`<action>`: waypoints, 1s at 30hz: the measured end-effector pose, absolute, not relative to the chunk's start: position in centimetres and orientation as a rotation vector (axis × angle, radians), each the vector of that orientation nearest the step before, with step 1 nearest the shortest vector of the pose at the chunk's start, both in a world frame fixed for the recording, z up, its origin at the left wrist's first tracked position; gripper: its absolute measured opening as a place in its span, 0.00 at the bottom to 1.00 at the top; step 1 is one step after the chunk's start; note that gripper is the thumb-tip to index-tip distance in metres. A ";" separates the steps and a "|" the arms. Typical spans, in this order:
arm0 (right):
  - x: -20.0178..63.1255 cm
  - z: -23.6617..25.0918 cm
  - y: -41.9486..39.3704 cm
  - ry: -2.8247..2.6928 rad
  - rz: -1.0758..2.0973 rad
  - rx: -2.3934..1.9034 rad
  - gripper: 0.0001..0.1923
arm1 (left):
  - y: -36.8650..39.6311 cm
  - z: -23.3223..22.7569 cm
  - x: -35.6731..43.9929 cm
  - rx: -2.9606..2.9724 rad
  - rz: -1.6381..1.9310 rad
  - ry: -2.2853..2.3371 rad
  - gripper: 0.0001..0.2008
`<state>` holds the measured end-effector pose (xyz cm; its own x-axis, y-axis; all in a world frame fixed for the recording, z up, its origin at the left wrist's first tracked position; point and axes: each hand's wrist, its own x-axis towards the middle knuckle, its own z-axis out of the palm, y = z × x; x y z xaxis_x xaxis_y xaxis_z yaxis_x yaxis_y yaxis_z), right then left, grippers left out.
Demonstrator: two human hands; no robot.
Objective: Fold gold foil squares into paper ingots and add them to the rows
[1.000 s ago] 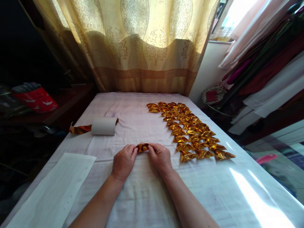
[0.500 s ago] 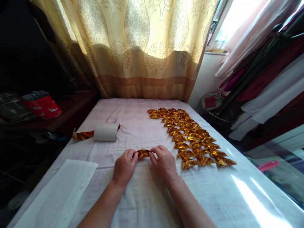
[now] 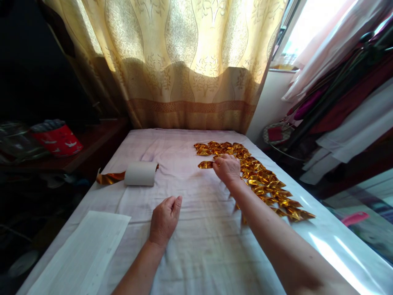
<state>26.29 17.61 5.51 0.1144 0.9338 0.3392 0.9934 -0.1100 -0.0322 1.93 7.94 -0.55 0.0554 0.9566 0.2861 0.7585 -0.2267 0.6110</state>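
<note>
Pinched by one end in my right hand [image 3: 227, 167] is a folded gold foil ingot [image 3: 205, 164], its free end pointing left. That hand reaches forward over the left side of several rows of gold foil ingots [image 3: 260, 180], and my forearm hides some of them. My left hand [image 3: 166, 217] rests loosely closed on the cloth near the middle, thumb against the curled fingers, with nothing visible in it. To its upper left lies a white roll [image 3: 140, 173], with a strip of gold foil [image 3: 112, 178] sticking out of its left end.
A white sheet [image 3: 81, 250] lies on the pale cloth [image 3: 196, 262] at front left. A patterned curtain [image 3: 184, 53] hangs behind. At left a red container [image 3: 58, 139] stands on a dark cabinet; clothes [image 3: 353, 127] hang at right.
My right hand has carried the foil ingot forward and right, up to the rows. My left hand has let go of it and stays near the same spot, fingers closed.
</note>
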 end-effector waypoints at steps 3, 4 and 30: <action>26.8 4.9 20.2 -1.886 -0.418 -2.153 0.15 | 8.0 -0.6 2.0 1.993 0.970 1.730 0.24; 26.8 4.8 20.9 -1.885 -0.428 -2.153 0.15 | 8.0 -0.6 2.0 1.979 0.976 1.727 0.24; 24.5 2.8 21.6 -2.113 -0.294 -1.890 0.15 | 8.0 -0.2 1.9 1.638 1.194 1.608 0.26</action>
